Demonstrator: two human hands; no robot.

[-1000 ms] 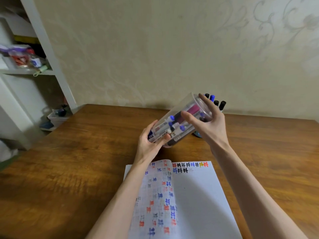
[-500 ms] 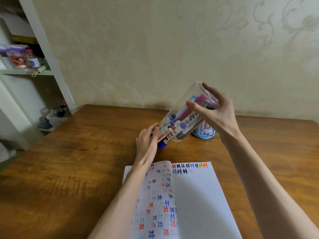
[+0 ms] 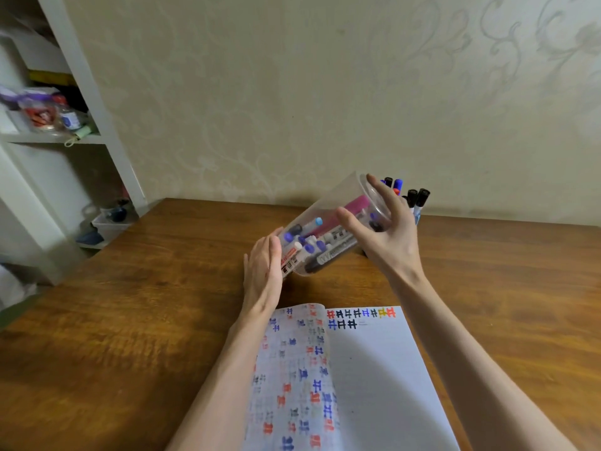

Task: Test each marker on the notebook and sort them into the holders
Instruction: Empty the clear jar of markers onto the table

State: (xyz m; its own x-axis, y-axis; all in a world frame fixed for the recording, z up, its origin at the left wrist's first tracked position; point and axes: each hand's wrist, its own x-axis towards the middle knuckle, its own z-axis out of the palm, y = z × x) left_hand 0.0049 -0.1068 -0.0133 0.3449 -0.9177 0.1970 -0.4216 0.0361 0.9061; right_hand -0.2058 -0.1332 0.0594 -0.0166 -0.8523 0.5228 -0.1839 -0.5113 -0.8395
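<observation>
Head view finds the clear holder (image 3: 325, 211) lifted off the tabletop (image 3: 146, 304) and tilted. The right grip (image 3: 387, 236) clasps its upper end between thumb and fingers, and the left grip (image 3: 263, 271) lies flat and open-fingered against its lower end, probably so the markers (image 3: 312, 252) inside slide down and get caught rather than scatter. The notebook (image 3: 374, 369) lies open just below, its right page mostly free for test marks, while capped markers (image 3: 422, 195) stand upright behind the right grip.
</observation>
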